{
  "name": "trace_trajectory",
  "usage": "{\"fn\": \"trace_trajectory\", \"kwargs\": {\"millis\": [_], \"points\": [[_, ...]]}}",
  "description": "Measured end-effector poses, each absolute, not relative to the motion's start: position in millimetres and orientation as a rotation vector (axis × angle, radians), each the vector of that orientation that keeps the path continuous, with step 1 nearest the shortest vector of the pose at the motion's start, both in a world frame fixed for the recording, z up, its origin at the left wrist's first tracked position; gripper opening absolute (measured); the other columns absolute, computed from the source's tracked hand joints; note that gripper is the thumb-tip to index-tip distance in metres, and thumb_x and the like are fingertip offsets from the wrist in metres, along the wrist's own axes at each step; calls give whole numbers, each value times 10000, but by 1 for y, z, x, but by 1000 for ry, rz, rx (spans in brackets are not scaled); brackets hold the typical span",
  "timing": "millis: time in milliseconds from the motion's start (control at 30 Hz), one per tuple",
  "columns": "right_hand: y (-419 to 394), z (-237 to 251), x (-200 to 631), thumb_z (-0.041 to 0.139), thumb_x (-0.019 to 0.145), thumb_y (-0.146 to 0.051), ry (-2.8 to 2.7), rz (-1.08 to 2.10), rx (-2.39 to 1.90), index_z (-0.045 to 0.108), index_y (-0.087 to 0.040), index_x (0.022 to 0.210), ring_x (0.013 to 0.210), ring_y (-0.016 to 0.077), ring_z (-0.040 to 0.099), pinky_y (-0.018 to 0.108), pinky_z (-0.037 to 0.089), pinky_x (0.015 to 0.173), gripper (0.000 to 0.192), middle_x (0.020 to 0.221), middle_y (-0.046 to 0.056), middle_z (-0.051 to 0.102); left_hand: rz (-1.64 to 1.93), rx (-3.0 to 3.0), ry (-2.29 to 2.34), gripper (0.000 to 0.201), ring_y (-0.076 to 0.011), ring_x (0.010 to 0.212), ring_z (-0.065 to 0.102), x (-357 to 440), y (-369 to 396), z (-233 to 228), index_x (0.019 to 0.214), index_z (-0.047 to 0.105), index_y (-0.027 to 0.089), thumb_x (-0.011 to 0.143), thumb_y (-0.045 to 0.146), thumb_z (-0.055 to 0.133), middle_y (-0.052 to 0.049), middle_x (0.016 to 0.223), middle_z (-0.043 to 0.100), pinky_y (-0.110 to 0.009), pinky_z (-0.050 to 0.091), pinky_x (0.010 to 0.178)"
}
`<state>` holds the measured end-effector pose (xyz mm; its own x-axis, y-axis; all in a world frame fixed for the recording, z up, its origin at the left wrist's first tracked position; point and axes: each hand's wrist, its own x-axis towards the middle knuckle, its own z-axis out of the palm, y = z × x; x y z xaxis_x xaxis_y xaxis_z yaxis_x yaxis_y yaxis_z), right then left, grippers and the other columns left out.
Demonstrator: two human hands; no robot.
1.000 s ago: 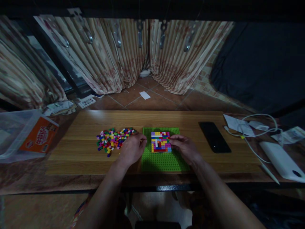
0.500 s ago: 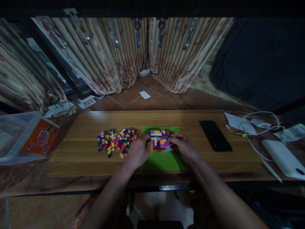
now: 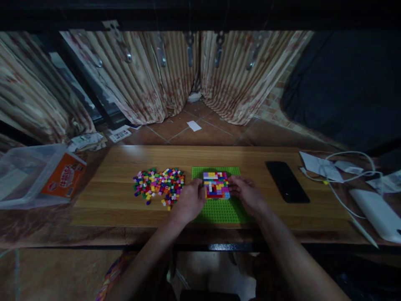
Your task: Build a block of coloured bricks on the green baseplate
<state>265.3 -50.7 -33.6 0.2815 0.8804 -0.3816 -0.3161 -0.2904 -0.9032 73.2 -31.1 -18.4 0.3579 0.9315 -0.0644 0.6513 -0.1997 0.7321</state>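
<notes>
Loose bricks [image 3: 159, 186] beside, phone [image 3: 287, 182] seemingly clear.

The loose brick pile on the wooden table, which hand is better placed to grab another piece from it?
Probably the left hand: it lies right beside the loose brick pile, while the right hand sits across the brick patch on the green baseplate.

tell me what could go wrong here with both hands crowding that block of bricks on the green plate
The left hand and right hand flank the brick patch on the green baseplate; a hard press could pop pieces loose or slide the plate. The left wrist sits beside the loose brick pile, so a sweep might scatter it. The dim light may make colours easy to confuse.
</notes>
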Motion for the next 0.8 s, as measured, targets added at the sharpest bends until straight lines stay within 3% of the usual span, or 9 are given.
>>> {"fn": "trace_trajectory", "kwargs": {"millis": [167, 233, 433, 633, 800], "points": [[-48, -36, 267, 781, 588, -464, -616, 1139, -1472, 679, -189, 665, 528, 101, 562, 203, 473, 485, 304, 618, 10, 654, 473, 1974, 1368, 242, -167, 730, 663, 74, -33, -16, 1072, 610, 154, 877, 188, 470, -67, 856, 715, -257, 479, 654], [-49, -37, 267, 771, 598, -487, -644, 1030, -1506, 679, -185, 681, 533, 102, 556, 214, 476, 487, 326, 665, 19, 666, 435, 2038, 1365, 240, -168, 770, 661, 62, -27, -12, 1037, 647, 167, 861, 180, 484, -63, 902, 721, -265, 480, 702], [-53, -34, 264, 719, 669, -482, -760, 769, -1556, 668, -176, 697, 528, 100, 540, 239, 462, 507, 311, 713, 23, 664, 265, 2126, 1300, 193, -154, 733, 633, -8, -6, 5, 744, 698, 177, 772, 140, 511, -19, 767, 706, -236, 455, 672], [-55, -26, 259, 695, 702, -463, -813, 722, -1613, 674, -180, 692, 524, 112, 544, 252, 455, 524, 284, 667, 12, 652, 105, 2080, 1383, 153, -141, 654, 608, -44, -10, 8, 723, 681, 161, 689, 91, 549, -20, 708, 703, -219, 412, 608], [-56, -22, 257, 693, 701, -492, -863, 708, -1629, 668, -187, 672, 520, 121, 542, 250, 428, 507, 307, 628, 12, 643, 76, 2138, 1420, 128, -142, 648, 593, -46, -19, 7, 741, 684, 164, 705, 124, 568, -22, 714, 696, -225, 393, 599]]}}
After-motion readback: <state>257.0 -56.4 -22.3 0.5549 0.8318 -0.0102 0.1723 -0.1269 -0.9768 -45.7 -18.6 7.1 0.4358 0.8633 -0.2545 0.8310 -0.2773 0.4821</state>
